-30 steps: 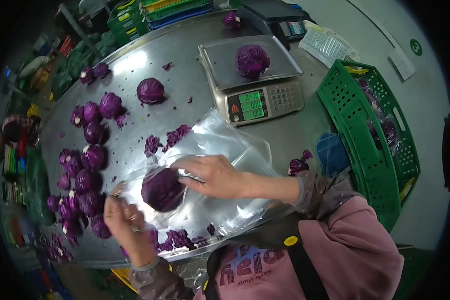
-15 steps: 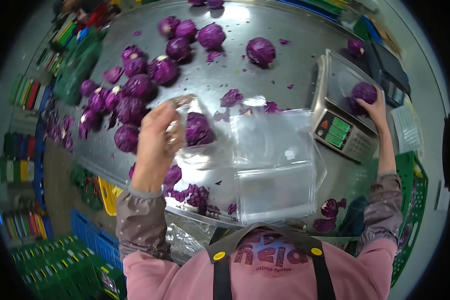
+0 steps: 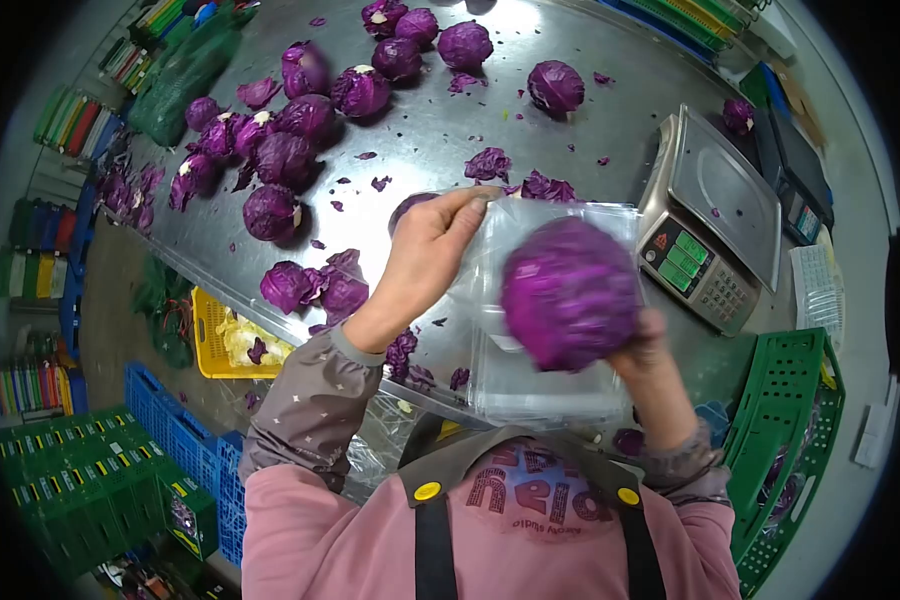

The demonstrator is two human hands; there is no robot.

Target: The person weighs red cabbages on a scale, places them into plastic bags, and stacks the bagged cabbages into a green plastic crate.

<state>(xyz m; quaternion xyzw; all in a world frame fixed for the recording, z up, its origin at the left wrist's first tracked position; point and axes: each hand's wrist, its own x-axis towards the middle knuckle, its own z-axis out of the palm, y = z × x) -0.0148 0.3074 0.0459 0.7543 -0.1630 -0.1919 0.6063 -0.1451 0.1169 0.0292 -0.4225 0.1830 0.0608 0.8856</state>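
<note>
My right hand [image 3: 653, 352] grips a large purple cabbage head [image 3: 570, 295] from below and holds it up close to the camera, over a stack of clear plastic bags [image 3: 550, 392]. My left hand [image 3: 425, 255] is closed on a clear bag [image 3: 490, 262] at its edge. Part of a purple cabbage [image 3: 408, 207] shows just behind its fingers. The two hands are close together above the steel table [image 3: 440, 130]. A digital scale [image 3: 722, 190] stands to the right with nothing on its pan.
Several purple cabbages [image 3: 285, 150] and loose leaves lie across the table's far left and back. A green crate [image 3: 782, 420] stands at the right. Left of the table, a yellow crate [image 3: 215, 345] and blue crates [image 3: 185, 440] sit on the floor.
My right hand lifted the cabbage off the scale and brought it in close. The scale pan is now bare. My left hand shifted right with the bag.
</note>
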